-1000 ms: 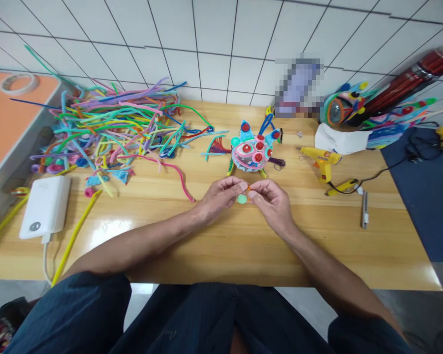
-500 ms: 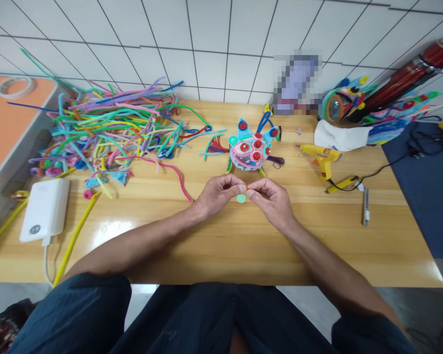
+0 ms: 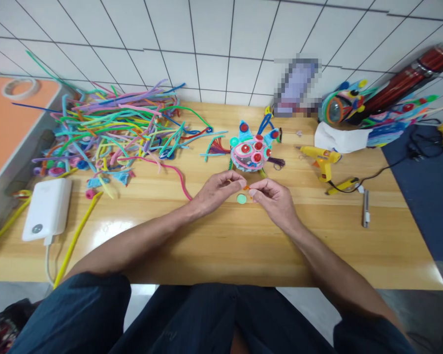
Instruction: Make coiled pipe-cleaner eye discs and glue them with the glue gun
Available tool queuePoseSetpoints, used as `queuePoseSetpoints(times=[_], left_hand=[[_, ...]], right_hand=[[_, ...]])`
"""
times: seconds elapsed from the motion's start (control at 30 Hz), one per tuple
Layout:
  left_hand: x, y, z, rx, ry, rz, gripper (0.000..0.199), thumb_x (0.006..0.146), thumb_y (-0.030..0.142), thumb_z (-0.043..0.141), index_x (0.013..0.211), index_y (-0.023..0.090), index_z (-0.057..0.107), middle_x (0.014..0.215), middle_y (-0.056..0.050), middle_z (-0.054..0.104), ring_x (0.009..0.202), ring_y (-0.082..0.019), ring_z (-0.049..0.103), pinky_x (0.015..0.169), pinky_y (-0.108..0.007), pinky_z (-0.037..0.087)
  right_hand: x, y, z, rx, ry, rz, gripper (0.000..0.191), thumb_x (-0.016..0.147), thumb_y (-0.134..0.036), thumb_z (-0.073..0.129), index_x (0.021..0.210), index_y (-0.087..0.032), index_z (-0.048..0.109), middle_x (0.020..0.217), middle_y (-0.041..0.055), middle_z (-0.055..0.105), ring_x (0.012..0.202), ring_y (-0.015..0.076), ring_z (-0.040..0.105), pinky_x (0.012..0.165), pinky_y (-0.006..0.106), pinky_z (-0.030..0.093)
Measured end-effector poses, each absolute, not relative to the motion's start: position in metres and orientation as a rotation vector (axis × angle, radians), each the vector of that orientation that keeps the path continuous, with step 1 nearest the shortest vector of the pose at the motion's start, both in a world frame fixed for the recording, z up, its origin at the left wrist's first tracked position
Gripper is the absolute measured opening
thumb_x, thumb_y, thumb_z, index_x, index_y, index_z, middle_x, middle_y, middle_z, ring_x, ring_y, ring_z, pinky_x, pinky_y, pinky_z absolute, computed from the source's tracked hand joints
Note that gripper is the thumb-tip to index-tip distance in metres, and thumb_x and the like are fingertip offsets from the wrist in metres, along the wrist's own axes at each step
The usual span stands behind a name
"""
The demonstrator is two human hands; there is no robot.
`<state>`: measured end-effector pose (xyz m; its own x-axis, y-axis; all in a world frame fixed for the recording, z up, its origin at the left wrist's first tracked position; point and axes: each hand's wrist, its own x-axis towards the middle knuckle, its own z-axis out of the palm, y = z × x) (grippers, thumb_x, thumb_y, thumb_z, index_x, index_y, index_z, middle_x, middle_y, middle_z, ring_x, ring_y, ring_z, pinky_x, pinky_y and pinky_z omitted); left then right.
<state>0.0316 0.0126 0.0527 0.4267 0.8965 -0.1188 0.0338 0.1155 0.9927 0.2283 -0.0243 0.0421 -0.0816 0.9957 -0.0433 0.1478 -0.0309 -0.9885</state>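
Observation:
Between my fingertips is a small orange piece (image 3: 246,187), too small to make out well. My left hand (image 3: 218,191) pinches it from the left, thumb and forefinger together. My right hand (image 3: 275,199) pinches it from the right. A flat light green disc (image 3: 241,198) lies on the table just below the fingertips. Beyond my hands stands a colourful pipe-cleaner figure (image 3: 251,151) with red round pieces, blue pointed parts and a pink outline, its tassels spread to both sides.
A heap of pipe cleaners (image 3: 121,128) covers the back left, with a white power bank (image 3: 47,209) in front. To the right lie a yellow glue gun (image 3: 323,158), a grey cutter (image 3: 365,209) and a white paper piece (image 3: 341,138). A red flask (image 3: 402,81) leans behind.
My fingertips have moved slightly apart, so more of the orange piece shows between them. The green disc is now more fully in view. The whole view has shifted slightly.

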Motion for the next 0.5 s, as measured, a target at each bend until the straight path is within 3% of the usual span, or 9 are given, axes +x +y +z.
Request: queuePoseSetpoints(times=[0.17, 0.33, 0.5], left_hand=[[0.028, 0.016, 0.053, 1.515, 0.930, 0.701, 0.027, 0.083, 0.042, 0.074, 0.085, 0.016, 0.073, 0.065, 0.003, 0.059, 0.056, -0.009, 0.039, 0.054, -0.024, 0.028], [0.035, 0.008, 0.046, 1.229, 0.904, 0.806, 0.031, 0.078, 0.045, 0.080, 0.078, 0.015, 0.072, 0.070, 0.000, 0.066, 0.063, -0.010, 0.052, 0.062, -0.024, 0.039], [0.047, -0.009, 0.038, 0.791, 0.938, 0.889, 0.038, 0.071, 0.050, 0.086, 0.080, 0.017, 0.070, 0.055, 0.006, 0.052, 0.048, -0.006, 0.031, 0.048, -0.023, 0.024]], right_hand=[[0.233, -0.022, 0.044, -1.296, -1.439, 1.212, 0.021, 0.083, -0.042, 0.078, 0.084, -0.022, 0.072, 0.076, 0.0005, 0.075, 0.065, 0.0145, 0.065, 0.064, 0.030, 0.054], [0.226, -0.026, 0.038, -1.283, -1.401, 1.185, 0.017, 0.084, -0.039, 0.078, 0.085, -0.022, 0.073, 0.077, 0.0010, 0.077, 0.066, 0.0146, 0.066, 0.064, 0.030, 0.054], [0.214, -0.033, 0.030, -1.304, -1.389, 0.977, 0.015, 0.089, -0.038, 0.074, 0.089, -0.023, 0.074, 0.080, 0.0018, 0.076, 0.070, 0.0156, 0.066, 0.068, 0.031, 0.053]])
